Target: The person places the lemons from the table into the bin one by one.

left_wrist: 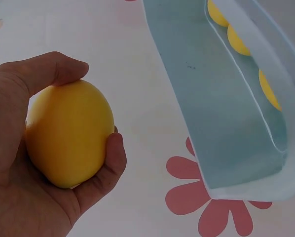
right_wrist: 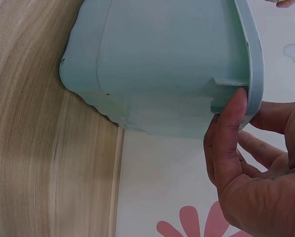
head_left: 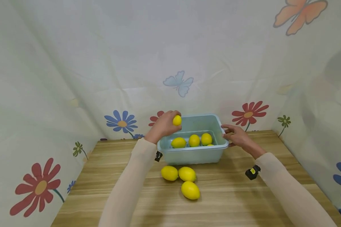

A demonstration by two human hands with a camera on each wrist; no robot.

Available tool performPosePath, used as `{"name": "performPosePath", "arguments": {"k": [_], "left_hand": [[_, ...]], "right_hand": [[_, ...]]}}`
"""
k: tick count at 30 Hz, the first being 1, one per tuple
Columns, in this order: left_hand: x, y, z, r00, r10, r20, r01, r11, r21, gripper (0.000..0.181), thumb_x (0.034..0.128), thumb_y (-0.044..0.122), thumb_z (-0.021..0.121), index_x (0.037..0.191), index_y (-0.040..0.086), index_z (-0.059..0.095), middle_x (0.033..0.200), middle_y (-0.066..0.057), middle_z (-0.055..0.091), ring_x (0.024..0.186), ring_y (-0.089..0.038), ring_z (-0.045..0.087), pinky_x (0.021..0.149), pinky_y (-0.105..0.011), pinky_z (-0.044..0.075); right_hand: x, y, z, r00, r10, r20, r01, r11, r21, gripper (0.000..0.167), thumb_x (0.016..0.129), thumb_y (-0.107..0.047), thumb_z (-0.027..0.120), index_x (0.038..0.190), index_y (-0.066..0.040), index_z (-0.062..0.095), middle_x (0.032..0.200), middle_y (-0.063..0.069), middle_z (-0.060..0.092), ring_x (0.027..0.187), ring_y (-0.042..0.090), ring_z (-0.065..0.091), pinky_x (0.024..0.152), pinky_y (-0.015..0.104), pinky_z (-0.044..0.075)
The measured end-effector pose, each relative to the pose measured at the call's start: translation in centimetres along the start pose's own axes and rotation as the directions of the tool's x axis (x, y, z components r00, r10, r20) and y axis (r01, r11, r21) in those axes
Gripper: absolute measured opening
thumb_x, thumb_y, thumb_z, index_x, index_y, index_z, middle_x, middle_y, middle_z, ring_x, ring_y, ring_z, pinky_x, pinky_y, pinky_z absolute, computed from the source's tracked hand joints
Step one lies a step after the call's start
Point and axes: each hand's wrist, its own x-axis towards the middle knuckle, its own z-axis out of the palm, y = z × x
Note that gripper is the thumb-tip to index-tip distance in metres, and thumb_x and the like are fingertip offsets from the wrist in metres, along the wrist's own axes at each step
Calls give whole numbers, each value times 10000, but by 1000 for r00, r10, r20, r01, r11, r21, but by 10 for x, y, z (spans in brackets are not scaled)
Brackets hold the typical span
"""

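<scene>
My left hand (head_left: 165,125) holds a yellow lemon (left_wrist: 71,133) above the left end of a light blue plastic bin (head_left: 191,156). In the left wrist view, the thumb lies over one side of the lemon and curled fingers wrap the other. Several lemons (head_left: 194,140) lie inside the bin, one of them mostly hidden behind its front rim. At the bin's right end, my right hand (head_left: 236,136) grips the rim (right_wrist: 256,64) between thumb and fingers. In front of the bin, three lemons (head_left: 190,190) sit close together on the table.
A wood-grain table (head_left: 227,201) carries everything. Behind it and at both sides hangs a pale sheet (head_left: 136,56) printed with flowers and butterflies; the bin stands near the back sheet. Small black devices (head_left: 253,172) are worn at the wrists.
</scene>
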Motion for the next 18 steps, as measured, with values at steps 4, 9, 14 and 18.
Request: {"name": "performPosePath", "arguments": {"k": [4,9,14,18], "left_hand": [[8,-1,0,1000,4,11,-4,1000,-8,457,832,225,673,1267,125,575,1143,-42,632,951,-223,561,891,-355,536],[19,-5,2,998,-43,46,44,999,-12,465,843,246,673,1283,144,563,1138,-25,634,953,-213,562,907,-347,532],[26,-8,7,992,-90,85,93,995,-37,491,847,260,700,1301,141,557,1163,-31,627,991,-221,557,926,-366,537],[31,-11,13,986,-115,118,122,991,-57,481,845,264,719,1288,150,568,1179,-35,621,1027,-232,553,948,-383,537]], "right_hand": [[-1,-1,0,1000,1,5,-1,1000,6,601,999,-176,547,1546,-131,302,1374,246,452,1087,350,564,822,381,602],[-1,-2,0,1000,12,10,-12,1000,21,600,1002,-180,545,1547,-131,300,1380,246,443,1098,359,561,834,385,600],[0,-1,0,1000,16,12,-16,1000,18,593,1002,-184,544,1544,-140,307,1385,241,441,1093,356,561,825,368,601],[0,-2,0,1000,11,10,-11,1000,20,593,1002,-180,544,1543,-133,307,1381,244,442,1091,357,561,827,371,601]]}}
